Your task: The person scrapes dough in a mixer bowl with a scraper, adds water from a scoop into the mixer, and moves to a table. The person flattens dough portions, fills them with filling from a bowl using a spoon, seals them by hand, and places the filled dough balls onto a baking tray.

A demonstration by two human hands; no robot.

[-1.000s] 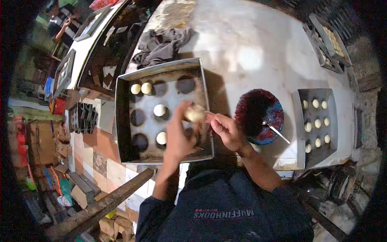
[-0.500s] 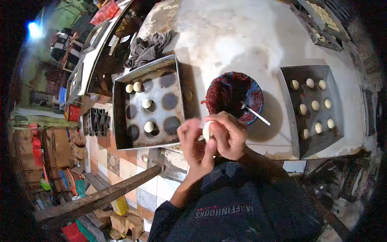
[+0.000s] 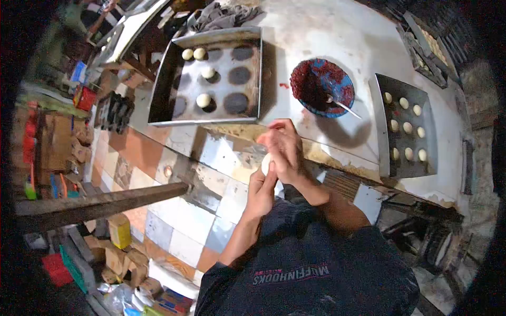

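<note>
A pale dough ball [image 3: 266,164] is between my two hands, just in front of the table's near edge. My left hand [image 3: 261,187] is closed around its lower side, with the thumb up against it. My right hand [image 3: 286,152] presses on it from the right, its upper fingers slightly blurred. Part of the dough is hidden by the fingers. Beyond my hands, a blue bowl [image 3: 348,90] contains dark red, sticky filling [image 3: 305,79], and a spoon [image 3: 346,108] leans in it.
On the table's left, a square metal tray [image 3: 205,122] with dark round marks carries several dough balls [image 3: 203,100]. Another metal tray [image 3: 387,168] on the right has rows of them. A grey cloth [image 3: 224,17] lies at the back. A wooden beam [image 3: 105,204] crosses the tiled floor at left.
My view has shifted, so the trays and bowl sit higher in the picture. Both hands are now short of the table edge, and the right fingers have straightened upward over the dough ball.
</note>
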